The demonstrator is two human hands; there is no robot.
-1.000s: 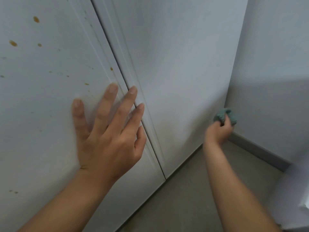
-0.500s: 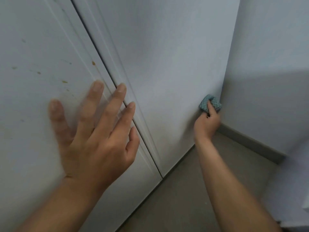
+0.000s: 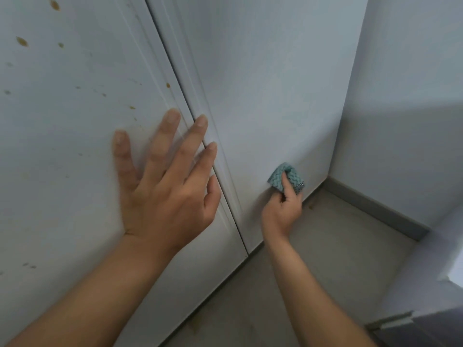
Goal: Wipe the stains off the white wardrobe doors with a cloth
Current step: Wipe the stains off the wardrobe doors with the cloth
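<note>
White wardrobe fronts fill most of the view, split by a dark seam point(image 3: 175, 71) that runs from the top down to the floor. Right of the seam, low on the right door point(image 3: 263, 83) and close to its bottom edge, a teal woven cloth point(image 3: 295, 177) is pressed against the panel. The right hand point(image 3: 281, 209) grips it bunched up, fingers curled behind it and the thumb lying over its front.

The left hand point(image 3: 170, 191) lies flat across the seam, fingers straight and spread, holding nothing. Its palm and two outer fingers rest on the left door point(image 3: 62, 159). The tips of the other two fingers reach over the seam onto the framed edge of the right door.

Left of the seam, brown stains point(image 3: 22, 42) speckle the left door. The larger ones sit high up, smaller flecks are scattered lower down, and one spot lies just beside the seam. The right door looks plain around the cloth.

Farther right of the seam, the right door ends in a corner with a pale grey wall point(image 3: 406, 83). A grey skirting board point(image 3: 375, 209) runs along the foot of the wall above a beige floor point(image 3: 325, 246).
</note>
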